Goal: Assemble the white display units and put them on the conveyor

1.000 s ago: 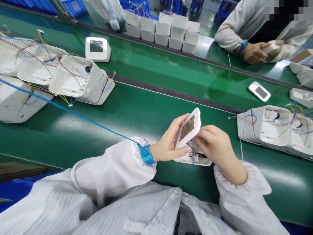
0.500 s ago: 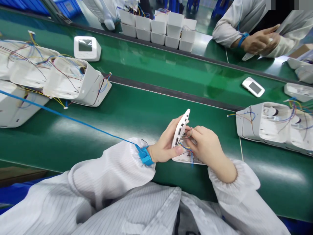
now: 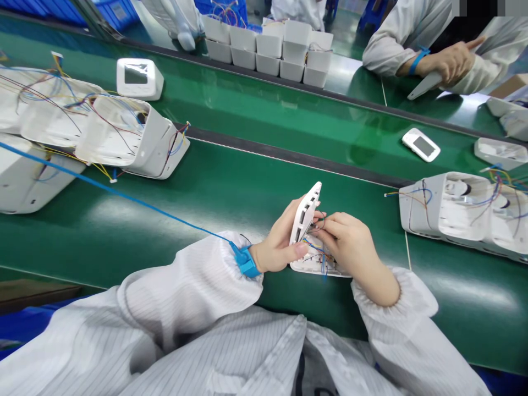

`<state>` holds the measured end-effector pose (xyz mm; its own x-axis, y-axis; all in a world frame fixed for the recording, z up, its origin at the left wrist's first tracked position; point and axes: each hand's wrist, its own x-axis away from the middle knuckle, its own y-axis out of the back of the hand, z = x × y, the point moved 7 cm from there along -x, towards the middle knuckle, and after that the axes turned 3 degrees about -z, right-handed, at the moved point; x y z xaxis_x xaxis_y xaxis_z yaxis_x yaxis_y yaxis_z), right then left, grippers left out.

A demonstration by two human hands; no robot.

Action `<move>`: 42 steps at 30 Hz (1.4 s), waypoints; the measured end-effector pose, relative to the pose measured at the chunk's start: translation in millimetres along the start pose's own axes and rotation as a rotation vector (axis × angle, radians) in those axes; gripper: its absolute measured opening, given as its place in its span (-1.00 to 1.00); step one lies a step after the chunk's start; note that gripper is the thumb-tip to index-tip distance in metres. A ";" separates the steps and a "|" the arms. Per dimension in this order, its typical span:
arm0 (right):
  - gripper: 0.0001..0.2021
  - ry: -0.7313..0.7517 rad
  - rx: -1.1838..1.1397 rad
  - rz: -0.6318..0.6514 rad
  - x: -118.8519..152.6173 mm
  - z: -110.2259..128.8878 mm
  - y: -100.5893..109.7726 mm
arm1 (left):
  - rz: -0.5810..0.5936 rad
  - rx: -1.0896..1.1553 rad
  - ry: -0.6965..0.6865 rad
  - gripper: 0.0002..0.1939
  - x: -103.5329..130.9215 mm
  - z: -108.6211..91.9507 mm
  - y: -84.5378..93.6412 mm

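Observation:
My left hand (image 3: 284,236) is wrapped round a white plastic panel (image 3: 306,213) with dark slots along its edge, holding it tilted up. Below it a second white housing part (image 3: 307,265) lies on the green bench, with blue, yellow and red wires (image 3: 315,247) running between the two. My right hand (image 3: 344,236) reaches in from the right, its thumb and fingers pinched on a thin dark wire (image 3: 320,219) near the panel's inner side. The wire's far end is hidden by the fingers. A blue wrist strap (image 3: 246,262) with a cord circles my left wrist.
White housings with loose wires stand at left (image 3: 152,143) and right (image 3: 423,203). Beyond the bench edge, a conveyor (image 3: 264,110) carries a white device with a screen (image 3: 140,80) and a flat white panel (image 3: 421,144). Across it, a co-worker's hand (image 3: 447,63) holds a white part.
The device and flat panel on the conveyor have shifted slightly left. My right fingers have moved a little at the wire. The co-worker's white part now shows more fully.

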<state>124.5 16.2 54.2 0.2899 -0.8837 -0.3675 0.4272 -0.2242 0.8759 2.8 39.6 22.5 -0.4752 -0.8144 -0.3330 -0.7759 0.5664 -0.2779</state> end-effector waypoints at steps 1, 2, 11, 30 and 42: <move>-0.77 0.001 0.002 -0.001 -0.1 0.2 0.1 | 0.002 0.001 0.005 -0.21 0.0 0.5 0.1; -0.76 0.001 0.005 0.000 -0.2 0.4 0.1 | 0.004 0.003 0.007 -0.22 0.0 0.9 0.3; -0.79 -0.023 -0.047 -0.005 -0.6 0.3 2.3 | 0.002 -0.082 -0.007 -0.29 -0.6 0.3 5.5; -0.76 0.065 -0.047 0.007 -0.2 9.1 4.8 | 0.141 0.016 -0.029 -0.28 -1.7 -7.4 -5.2; -0.75 0.085 0.003 -0.009 1.3 9.2 4.5 | 0.189 -0.231 -0.169 -0.21 -5.2 -13.9 -7.1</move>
<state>118.9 10.2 60.5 0.3580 -0.8432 -0.4009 0.4277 -0.2336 0.8732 5.1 38.1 38.8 -0.5593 -0.6544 -0.5088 -0.7634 0.6459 0.0083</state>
